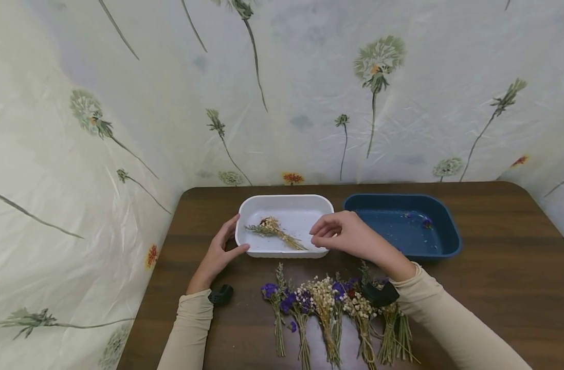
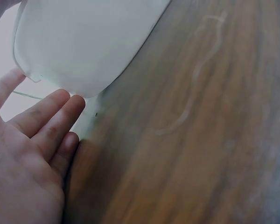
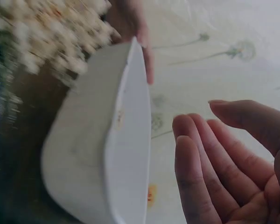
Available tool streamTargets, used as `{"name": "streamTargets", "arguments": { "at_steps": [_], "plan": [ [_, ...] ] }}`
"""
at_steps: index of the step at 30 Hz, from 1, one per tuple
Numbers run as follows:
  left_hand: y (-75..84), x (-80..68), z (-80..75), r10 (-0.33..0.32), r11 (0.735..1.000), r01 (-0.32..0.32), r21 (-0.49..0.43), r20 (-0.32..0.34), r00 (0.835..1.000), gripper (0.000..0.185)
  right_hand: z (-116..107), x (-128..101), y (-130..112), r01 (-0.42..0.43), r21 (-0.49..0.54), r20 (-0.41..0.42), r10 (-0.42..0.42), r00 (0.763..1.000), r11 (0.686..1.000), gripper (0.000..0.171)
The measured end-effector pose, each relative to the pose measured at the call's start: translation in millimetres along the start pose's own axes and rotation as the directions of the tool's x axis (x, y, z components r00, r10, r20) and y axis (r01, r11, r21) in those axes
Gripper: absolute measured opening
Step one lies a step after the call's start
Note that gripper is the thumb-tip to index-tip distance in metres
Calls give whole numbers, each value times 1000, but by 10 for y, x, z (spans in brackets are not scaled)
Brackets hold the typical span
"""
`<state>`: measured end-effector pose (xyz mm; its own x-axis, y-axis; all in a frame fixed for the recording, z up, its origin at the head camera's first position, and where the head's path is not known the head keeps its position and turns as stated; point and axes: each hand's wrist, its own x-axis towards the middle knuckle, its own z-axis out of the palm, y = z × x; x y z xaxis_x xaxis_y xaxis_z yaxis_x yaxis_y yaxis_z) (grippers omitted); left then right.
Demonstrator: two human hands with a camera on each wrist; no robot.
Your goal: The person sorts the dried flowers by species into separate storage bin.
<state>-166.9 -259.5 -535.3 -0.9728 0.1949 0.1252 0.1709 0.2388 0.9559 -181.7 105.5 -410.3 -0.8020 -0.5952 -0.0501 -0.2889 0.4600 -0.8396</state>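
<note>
A white tray (image 1: 305, 211) stands near the back of the table, and inside it lies a small bunch of dried flowers (image 1: 282, 235) with pale blooms and a green sprig. At the tray's left end rests my left hand (image 1: 217, 254), thumb at the front corner; the left wrist view shows its fairly straight fingertips (image 2: 77, 101) at the outer wall. Over the tray's right end hovers my right hand (image 1: 348, 234). Its fingers (image 3: 210, 170) bend loosely in the right wrist view, the thumb stands apart from them, and nothing is between.
A dark blue tray (image 1: 448, 241) with a few purple petals sits to the right of the white one. Several bunches of dried flowers (image 1: 325, 303), tied at the stems, lie in a row in front, partly under my right forearm. A flower-printed covering (image 1: 300, 103) hangs behind the table (image 1: 494, 288).
</note>
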Motion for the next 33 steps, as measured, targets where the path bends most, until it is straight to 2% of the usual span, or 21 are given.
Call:
{"name": "streamTargets", "arguments": {
  "at_steps": [8,16,22,33],
  "plan": [
    [-6,-8,-1,-17,1000,17,9,-5,1000,82,118,-372,53,-17,-19,-94,15,995,1000,14],
    [17,-17,-2,-24,1000,24,10,-4,1000,82,266,-695,80,-26,20,-77,28,997,999,24],
    [-5,-1,3,-12,1000,12,4,-2,1000,81,415,-899,102,-40,23,-110,42,993,999,24],
    [7,-7,2,-15,1000,15,5,-6,1000,82,632,-1142,137,-87,-64,-110,80,991,994,25]
  ]
}}
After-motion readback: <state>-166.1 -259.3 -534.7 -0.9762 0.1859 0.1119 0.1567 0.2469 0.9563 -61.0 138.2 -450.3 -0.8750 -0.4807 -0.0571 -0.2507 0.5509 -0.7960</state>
